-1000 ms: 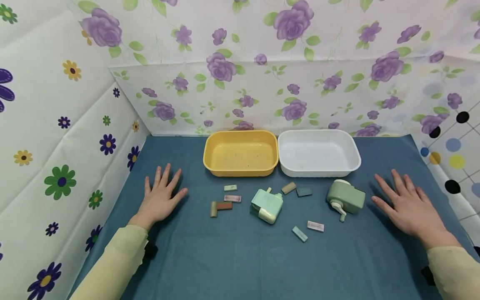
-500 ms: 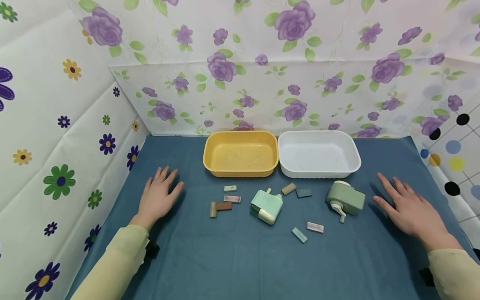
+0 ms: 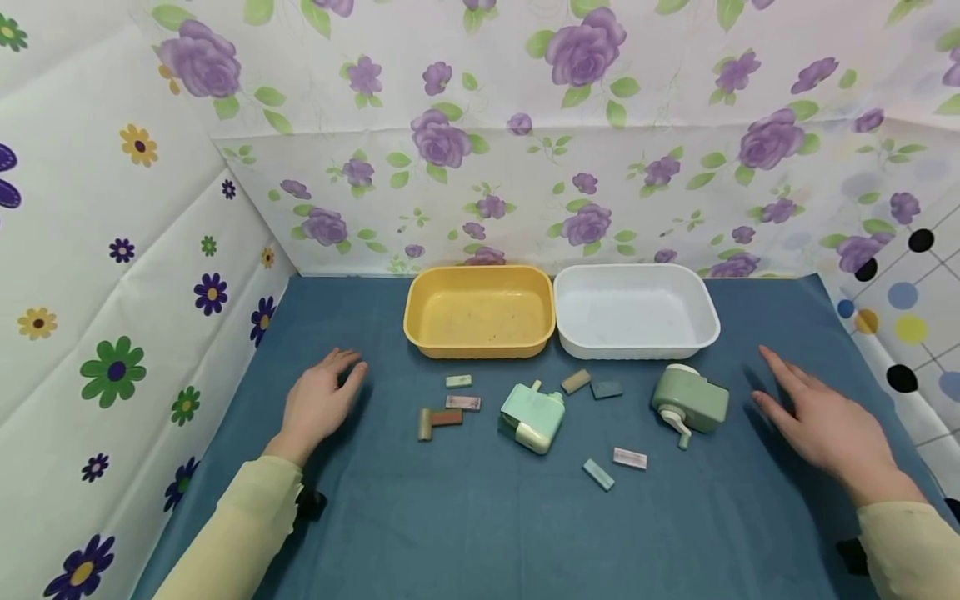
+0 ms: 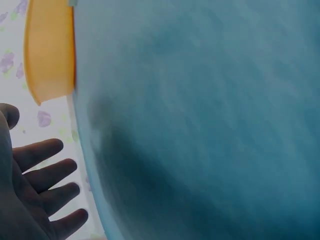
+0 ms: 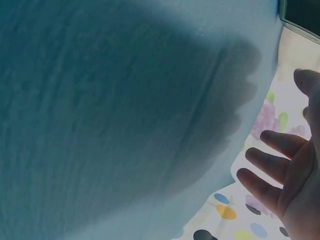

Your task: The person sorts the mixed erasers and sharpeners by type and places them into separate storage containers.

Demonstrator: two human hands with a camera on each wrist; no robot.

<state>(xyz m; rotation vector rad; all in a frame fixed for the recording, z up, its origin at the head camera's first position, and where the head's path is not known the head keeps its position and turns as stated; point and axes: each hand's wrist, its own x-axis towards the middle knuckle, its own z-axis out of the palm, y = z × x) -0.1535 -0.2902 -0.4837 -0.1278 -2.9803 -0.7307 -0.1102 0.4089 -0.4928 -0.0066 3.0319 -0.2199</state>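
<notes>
Blue counter (image 3: pixel 480 533) below, your left grip (image 3: pixel 319 404) and right grip (image 3: pixel 831 427) have relaxed, loosely spread, leaving the green cranked device (image 3: pixel 693 400) untouched.

I see a yellow tub (image 3: pixel 480 343), a white tub (image 3: pixel 637 344), a sage gadget (image 3: pixel 693 400), a mint-and-cream gadget (image 3: pixel 532 415), rust, pink, tan and blue blocks (image 3: pixel 447 417), plain blue cloth (image 3: pixel 495 533). Purple roses (image 3: pixel 583 47) pattern the back sheet (image 3: pixel 487 67), green and purple daisies (image 3: pixel 112 372) the left sheet (image 3: pixel 60 242) (dots (image 3: pixel 911 327), cheerfully, the right sheet (image 3: pixel 939 293)).

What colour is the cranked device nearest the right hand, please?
The cranked device is mostly muted green, seen best in the head view.
</notes>
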